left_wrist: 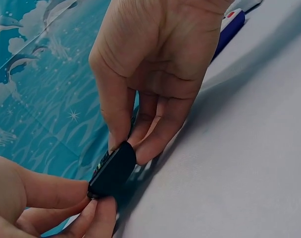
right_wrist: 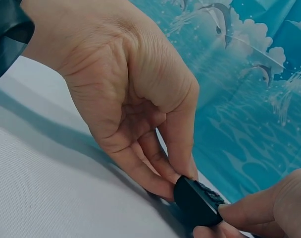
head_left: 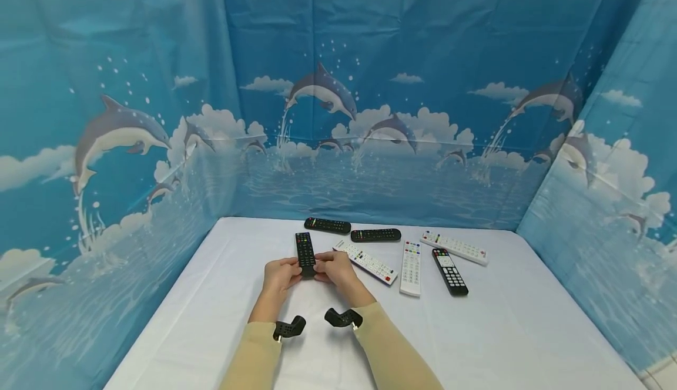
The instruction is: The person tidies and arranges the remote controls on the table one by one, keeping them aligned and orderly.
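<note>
From my distant station, I saw the left grip (head_left: 280, 273) and right grip (head_left: 337, 266) close together, both pinching the near end of a slim black remote (head_left: 305, 252), one from each side. Its button face was up and its far end pointed away from me; I could not tell whether that end touched the surface (head_left: 312, 360).

Left of the left grip, white cloth ran out to the surface's slanting left edge, leaving that side wide for moving. More white cloth stretched between the forearms toward me. Room was tighter on the right: a white remote with a red button (head_left: 366, 262) began just beside the right grip and slanted away. Farther right lay an upright white remote (head_left: 411, 268), a black remote with pale keys (head_left: 450, 272) and, beyond them, an angled white remote (head_left: 455, 248).

Past both grips, two dark remotes (head_left: 376, 235) lay near the far edge, where a blue dolphin curtain (head_left: 370, 172) rose.
</note>
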`<state>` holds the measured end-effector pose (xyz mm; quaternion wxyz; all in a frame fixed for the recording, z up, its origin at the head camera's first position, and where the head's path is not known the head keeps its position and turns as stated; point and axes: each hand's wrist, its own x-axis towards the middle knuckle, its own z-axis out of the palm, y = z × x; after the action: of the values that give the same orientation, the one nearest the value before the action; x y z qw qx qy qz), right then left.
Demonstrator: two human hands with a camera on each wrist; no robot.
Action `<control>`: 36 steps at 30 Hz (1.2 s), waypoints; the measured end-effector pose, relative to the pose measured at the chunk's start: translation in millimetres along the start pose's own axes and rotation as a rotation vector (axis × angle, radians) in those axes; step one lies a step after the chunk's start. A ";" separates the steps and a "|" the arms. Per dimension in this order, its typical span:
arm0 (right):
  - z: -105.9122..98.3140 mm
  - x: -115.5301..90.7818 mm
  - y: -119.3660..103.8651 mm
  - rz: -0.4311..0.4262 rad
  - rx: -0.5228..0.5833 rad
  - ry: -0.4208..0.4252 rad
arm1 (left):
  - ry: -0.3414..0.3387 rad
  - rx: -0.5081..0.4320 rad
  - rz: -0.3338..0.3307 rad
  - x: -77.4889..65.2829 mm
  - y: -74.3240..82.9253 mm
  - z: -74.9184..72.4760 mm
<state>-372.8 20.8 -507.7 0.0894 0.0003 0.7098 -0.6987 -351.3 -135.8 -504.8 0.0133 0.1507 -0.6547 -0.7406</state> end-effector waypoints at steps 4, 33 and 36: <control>1.9 0.1 -2.6 0.000 -0.004 -0.006 | 0.002 -0.001 -0.005 1.2 -0.2 -2.6; 11.0 -10.5 -49.3 -0.044 0.005 -0.004 | 0.007 0.166 0.132 -17.1 49.5 -5.1; 15.4 -13.8 -52.2 -0.036 0.017 -0.015 | -0.002 0.186 0.136 -19.5 52.6 -10.3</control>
<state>-363.8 6.1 -454.3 0.0824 -0.0168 0.7030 -0.7062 -339.6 -149.0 -450.6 0.0491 0.1058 -0.7292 -0.6743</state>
